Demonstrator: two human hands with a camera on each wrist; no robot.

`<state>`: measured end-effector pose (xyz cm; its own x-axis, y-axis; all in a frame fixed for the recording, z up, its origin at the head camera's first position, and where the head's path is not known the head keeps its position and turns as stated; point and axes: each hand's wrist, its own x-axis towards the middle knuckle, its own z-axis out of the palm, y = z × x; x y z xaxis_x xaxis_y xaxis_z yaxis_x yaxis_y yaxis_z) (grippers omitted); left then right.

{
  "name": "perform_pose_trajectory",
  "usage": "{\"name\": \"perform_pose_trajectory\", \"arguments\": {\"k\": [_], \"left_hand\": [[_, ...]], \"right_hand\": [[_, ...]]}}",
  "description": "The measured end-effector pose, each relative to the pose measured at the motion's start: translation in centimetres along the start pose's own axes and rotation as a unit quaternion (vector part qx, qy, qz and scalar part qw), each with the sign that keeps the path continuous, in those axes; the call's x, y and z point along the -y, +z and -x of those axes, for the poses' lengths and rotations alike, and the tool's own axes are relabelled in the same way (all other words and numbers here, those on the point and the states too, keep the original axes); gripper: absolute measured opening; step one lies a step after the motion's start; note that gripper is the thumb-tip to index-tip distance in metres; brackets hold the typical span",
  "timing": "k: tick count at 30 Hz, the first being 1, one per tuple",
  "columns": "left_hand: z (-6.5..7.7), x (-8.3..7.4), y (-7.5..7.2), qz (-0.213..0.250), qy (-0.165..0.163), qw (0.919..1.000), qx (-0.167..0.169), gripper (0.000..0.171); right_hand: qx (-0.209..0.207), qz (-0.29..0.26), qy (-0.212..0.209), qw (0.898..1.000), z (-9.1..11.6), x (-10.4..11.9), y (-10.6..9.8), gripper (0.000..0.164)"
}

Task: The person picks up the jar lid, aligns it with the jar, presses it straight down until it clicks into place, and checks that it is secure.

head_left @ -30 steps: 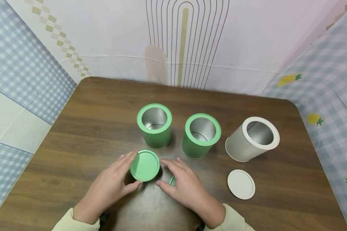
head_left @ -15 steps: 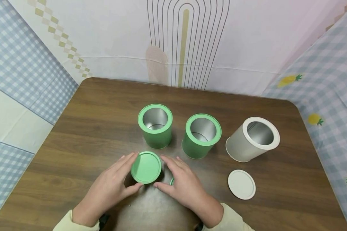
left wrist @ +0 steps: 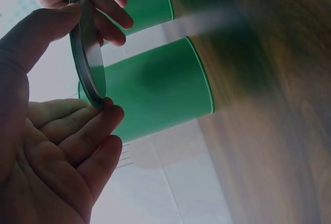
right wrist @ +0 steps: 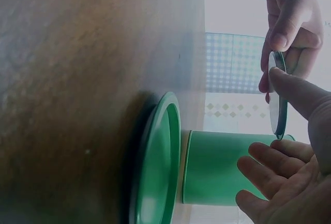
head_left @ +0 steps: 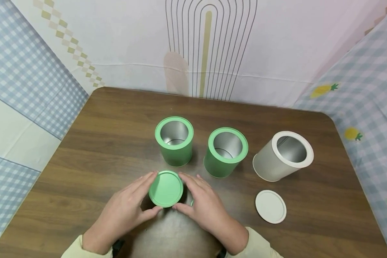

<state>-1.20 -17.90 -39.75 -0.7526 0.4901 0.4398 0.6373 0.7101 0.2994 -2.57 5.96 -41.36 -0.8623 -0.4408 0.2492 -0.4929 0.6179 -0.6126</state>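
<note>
A round green lid point(head_left: 166, 189) is held level above the table, between both hands. My left hand point(head_left: 125, 204) grips its left edge, thumb at the near side and fingertips at the far side. On the right edge, my right hand point(head_left: 206, 202) pinches it with thumb and fingers. Both wrist views show the lid edge-on, with its metallic rim point(left wrist: 85, 63) between thumb and fingertips. A second green lid point(right wrist: 160, 167) lies on the table under my right hand, mostly hidden in the head view. Just beyond the hands stand two open green cans point(head_left: 176, 154) point(head_left: 220, 166).
An open white can point(head_left: 269, 165) stands tilted-looking at the right, with a white lid point(head_left: 271, 206) lying in front of it. Everything sits on a brown wooden table point(head_left: 116, 143). A patterned cloth point(head_left: 132, 43) hangs behind its far edge.
The held green lid has shifted slightly right and looks a little larger. My right hand, apart from it a second ago, now touches its right edge. The cans and white lid stay put.
</note>
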Motion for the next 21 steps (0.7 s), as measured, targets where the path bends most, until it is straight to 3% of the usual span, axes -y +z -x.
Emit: {"name": "perform_pose_trajectory", "arguments": {"k": [12, 21], "left_hand": [[0.0, 0.1, -0.4, 0.024, -0.009, 0.9996, -0.008, 0.076], [-0.6, 0.1, -0.8, 0.026, -0.011, 0.9995, -0.013, 0.076]], "right_hand": [[-0.004, -0.014, -0.022, 1.0, -0.5, 0.1, -0.4, 0.083], [-0.006, 0.013, -0.034, 0.999, -1.3, 0.5, -1.1, 0.084]]}}
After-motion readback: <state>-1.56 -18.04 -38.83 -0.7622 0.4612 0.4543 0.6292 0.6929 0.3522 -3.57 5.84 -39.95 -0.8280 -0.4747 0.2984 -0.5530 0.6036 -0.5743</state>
